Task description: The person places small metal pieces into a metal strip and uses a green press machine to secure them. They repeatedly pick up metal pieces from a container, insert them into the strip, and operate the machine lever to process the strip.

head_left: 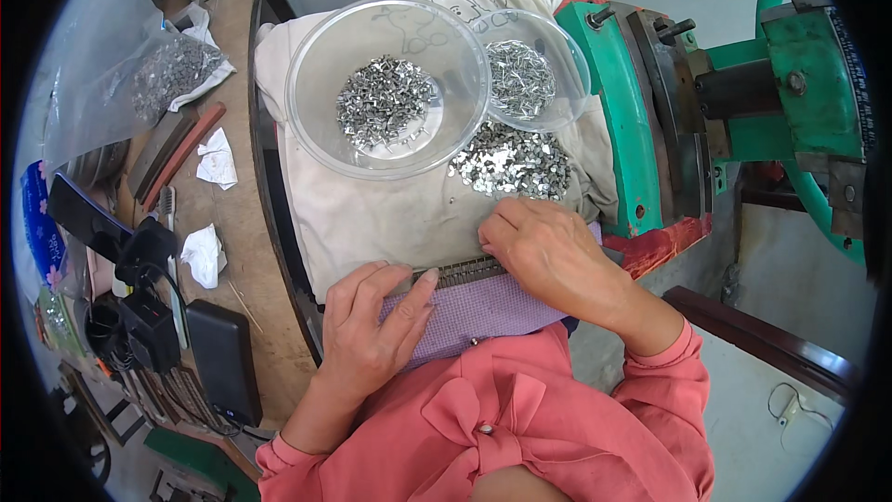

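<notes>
One ridged metal strip [467, 271] touched by the left hand [370, 327], right hand [556, 246] curled beside it — neither grip can be told — two clear tubs [316, 121] part-filled, one metal pile [516, 164].

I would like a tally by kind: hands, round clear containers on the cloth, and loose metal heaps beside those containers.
Hands: 2 (left hand, right hand)
Clear containers: 2 (larger container, smaller container)
Loose metal heap: 1
Total: 5

Beige cloth [339, 218], on it a large clear bowl [316, 98], smaller clear bowl [569, 60], loose metal pieces [513, 163]
</notes>
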Available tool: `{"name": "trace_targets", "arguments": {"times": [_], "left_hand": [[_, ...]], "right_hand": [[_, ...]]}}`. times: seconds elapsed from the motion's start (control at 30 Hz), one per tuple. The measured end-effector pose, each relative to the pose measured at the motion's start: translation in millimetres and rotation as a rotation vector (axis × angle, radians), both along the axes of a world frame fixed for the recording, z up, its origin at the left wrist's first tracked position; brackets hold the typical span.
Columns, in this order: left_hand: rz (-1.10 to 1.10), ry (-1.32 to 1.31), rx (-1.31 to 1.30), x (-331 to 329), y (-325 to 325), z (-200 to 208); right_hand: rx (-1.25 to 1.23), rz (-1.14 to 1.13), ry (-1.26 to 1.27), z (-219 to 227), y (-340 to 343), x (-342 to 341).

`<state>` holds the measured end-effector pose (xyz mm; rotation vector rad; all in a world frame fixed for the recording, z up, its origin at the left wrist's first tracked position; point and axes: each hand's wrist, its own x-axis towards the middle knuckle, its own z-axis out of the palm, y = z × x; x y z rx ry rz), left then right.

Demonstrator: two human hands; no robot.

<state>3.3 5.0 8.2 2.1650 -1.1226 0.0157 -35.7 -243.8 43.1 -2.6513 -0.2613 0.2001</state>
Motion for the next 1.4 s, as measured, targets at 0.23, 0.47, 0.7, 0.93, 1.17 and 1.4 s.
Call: {"name": "trace_targets", "arguments": {"times": [0.23,0.47,0.7,0.93,1.17,1.4], "left_hand": [[0.055,0.046,-0.078,5,1,-3],[0.021,0.02,-0.073,4,-10,-3],[0.026,-0.004,-0.013,1,-24,2],[0.005,0.004,-0.01,3,-31,-1],[0.004,0.015,-0.013,3,-33,-3],[0.0,0.039,-0.025,3,-33,-4]], "right_hand": [[0.361,-0.304,0.039,-1,-14,-8],[0.628,-0.547,0.142,-13,-18,-21],[0.557,-0.469,0.189,-6,-9,-22],[0.487,-0.357,0.104,-10,-4,-23],[0.387,-0.33,0.042,-12,-1,-23],[0.396,-0.309,0.07,-8,-6,-21]]}}
